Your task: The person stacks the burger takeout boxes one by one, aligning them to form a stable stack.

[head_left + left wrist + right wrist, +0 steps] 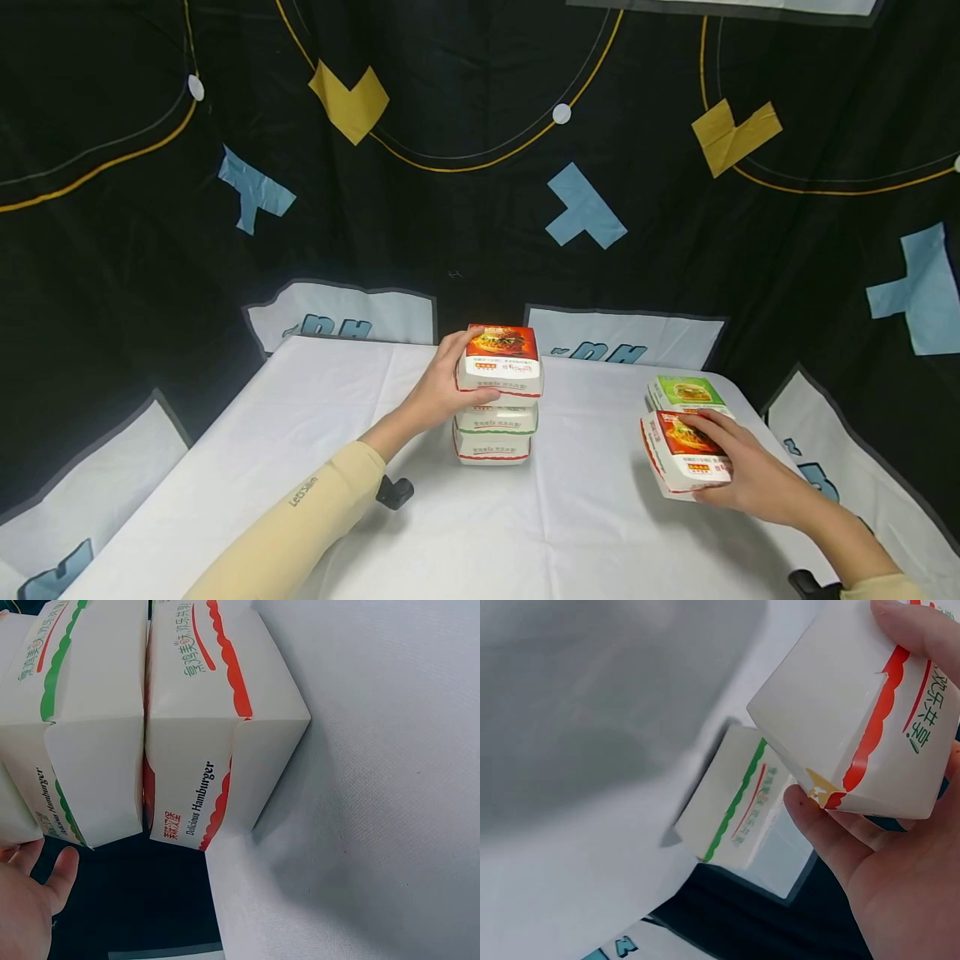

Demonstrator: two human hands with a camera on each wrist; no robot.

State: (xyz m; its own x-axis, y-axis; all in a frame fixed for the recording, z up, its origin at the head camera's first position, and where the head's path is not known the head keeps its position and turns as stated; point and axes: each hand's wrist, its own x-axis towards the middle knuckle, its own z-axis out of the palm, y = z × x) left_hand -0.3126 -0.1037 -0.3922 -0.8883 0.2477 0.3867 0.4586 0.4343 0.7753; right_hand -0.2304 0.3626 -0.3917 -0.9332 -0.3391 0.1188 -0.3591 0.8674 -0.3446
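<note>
Near the table's middle, my left hand [442, 379] grips a red-topped hamburger box [498, 367] at the top of a stack. Below it are a green-trimmed hamburger box [495, 419] and, lowest, a red-trimmed one [491, 450]. In the left wrist view, the lower boxes show side by side and the hand [30, 900] is at the left edge. On the right, my right hand [750, 475] holds another red-topped hamburger box [686, 454] by its sides, raised off the cloth. Behind it lies a green-topped hamburger box [690, 392], also seen beneath the held box [731, 799] in the right wrist view.
A white cloth [585, 517] covers the table, whose far edge runs just behind the boxes. Black curtain [465, 233] with blue and yellow cut-out shapes hangs beyond it. White lettered panels [622, 337] stand along the table's back.
</note>
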